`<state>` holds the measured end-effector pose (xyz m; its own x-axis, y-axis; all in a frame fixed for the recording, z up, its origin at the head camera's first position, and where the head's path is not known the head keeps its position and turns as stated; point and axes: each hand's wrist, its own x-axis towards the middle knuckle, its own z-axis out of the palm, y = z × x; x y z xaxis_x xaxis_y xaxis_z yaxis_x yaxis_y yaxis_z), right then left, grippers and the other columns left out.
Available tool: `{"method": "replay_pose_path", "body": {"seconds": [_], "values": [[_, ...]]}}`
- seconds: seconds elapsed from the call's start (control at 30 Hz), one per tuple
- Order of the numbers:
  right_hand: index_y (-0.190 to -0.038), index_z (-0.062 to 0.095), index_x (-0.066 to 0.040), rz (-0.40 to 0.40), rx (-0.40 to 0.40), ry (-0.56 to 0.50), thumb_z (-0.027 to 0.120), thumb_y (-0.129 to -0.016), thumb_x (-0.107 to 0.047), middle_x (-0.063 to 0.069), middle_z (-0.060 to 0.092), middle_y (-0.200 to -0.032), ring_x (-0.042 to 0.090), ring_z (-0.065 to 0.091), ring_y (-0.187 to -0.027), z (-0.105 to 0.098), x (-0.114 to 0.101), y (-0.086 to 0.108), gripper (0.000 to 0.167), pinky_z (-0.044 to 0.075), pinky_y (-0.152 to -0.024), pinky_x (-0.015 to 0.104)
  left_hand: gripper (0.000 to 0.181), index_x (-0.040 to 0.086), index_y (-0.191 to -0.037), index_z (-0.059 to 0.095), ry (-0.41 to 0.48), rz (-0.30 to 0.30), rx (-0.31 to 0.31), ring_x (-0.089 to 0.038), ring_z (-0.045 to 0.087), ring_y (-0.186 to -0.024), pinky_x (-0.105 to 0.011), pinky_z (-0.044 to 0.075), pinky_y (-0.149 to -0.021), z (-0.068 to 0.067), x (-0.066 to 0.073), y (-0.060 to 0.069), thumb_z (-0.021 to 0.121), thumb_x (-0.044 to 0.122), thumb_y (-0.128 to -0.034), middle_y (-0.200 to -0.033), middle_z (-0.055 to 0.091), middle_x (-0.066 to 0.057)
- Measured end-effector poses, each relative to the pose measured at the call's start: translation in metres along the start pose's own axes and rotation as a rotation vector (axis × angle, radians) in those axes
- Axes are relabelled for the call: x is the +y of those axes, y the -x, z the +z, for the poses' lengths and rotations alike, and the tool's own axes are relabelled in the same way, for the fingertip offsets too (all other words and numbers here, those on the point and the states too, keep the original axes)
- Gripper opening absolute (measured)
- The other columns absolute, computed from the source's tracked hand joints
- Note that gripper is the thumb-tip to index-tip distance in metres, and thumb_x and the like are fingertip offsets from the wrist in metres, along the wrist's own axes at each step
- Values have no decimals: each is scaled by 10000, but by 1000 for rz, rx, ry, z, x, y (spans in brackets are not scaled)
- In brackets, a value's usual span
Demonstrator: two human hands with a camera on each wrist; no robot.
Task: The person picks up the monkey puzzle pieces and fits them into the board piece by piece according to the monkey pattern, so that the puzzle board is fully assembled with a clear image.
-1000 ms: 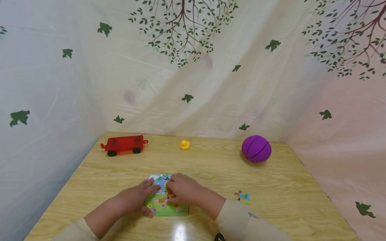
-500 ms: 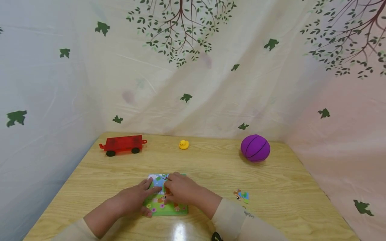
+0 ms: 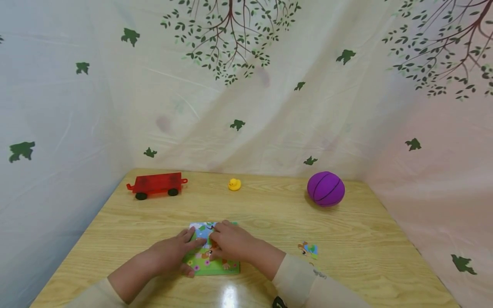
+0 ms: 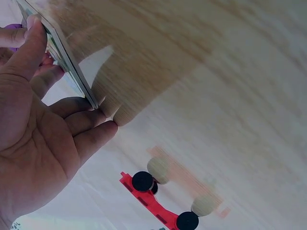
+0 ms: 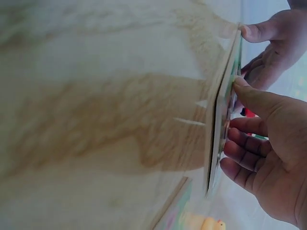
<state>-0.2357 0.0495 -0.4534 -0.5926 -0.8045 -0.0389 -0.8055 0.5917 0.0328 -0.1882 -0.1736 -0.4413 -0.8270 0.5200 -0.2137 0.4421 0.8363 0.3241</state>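
A picture puzzle (image 3: 204, 269) with blue sky, green grass and flowers lies flat on the table. My left hand (image 3: 171, 254) rests on its left side, fingers extended, the thumb at the near left corner. Over the picture's upper right part is my right hand (image 3: 231, 241), its thumb and curled fingers apart around an orange-brown puzzle piece (image 3: 215, 246). That hand hides much of the piece, so its outline is unclear. In the right wrist view the right thumb and fingertips meet the face of the puzzle. A loose puzzle piece (image 3: 309, 250) with an animal's face lies to the right.
Along the back of the wooden table (image 3: 269, 214) stand a red wagon (image 3: 158, 184), a yellow rubber duck (image 3: 234, 185) and a purple ball (image 3: 325, 189). Another flat coloured piece (image 5: 176, 211) lies near the puzzle in the right wrist view. Printed cloth hangs behind.
The head view has shifted slightly. Both hands stay nearly in place on the puzzle; the right fingers have moved only a little.
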Motion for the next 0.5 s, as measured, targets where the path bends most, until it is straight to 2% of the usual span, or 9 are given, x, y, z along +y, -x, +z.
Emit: {"method": "replay_pose_path", "body": {"seconds": [0.03,0.1,0.23,0.33,0.5], "values": [[-1024,620,-243,-6,0,-10,590,-906,-570,-86,530,-1011,72,460,-901,-1,0,1,350,432,-780,197,870,206,-1484,442,-1,1,1,-458,307,-1427,-616,489,-925,0,0,0,767,514,-739,-1571,292,-244],[-1159,633,-217,-12,0,-55,573,-935,-541,-72,571,-1114,86,513,-1005,-2,2,4,398,461,-892,221,870,208,-1485,442,-2,0,2,-455,305,-1429,-619,486,-929,0,0,0,766,515,-738,-1571,293,-242],[-1406,525,-172,-6,-22,-197,527,-981,-496,-12,546,-1372,161,504,-1270,-3,10,13,535,420,-1088,325,881,220,-1487,437,6,-19,-6,-453,308,-1428,-629,482,-923,-1,0,0,772,512,-727,-1575,288,-236],[-1475,449,-195,33,-42,-276,523,-983,-493,-16,514,-1410,158,493,-1288,-5,18,22,580,444,-1066,335,883,229,-1487,438,7,-29,-11,-460,318,-1420,-637,475,-929,-1,0,-1,777,509,-721,-1576,286,-235],[-1439,491,-199,113,-31,-304,583,-965,-457,-6,548,-1337,152,526,-1208,-11,36,41,547,485,-999,330,882,247,-1489,434,16,-43,-17,-460,308,-1425,-645,451,-961,0,0,-2,782,504,-720,-1579,284,-227]]}}
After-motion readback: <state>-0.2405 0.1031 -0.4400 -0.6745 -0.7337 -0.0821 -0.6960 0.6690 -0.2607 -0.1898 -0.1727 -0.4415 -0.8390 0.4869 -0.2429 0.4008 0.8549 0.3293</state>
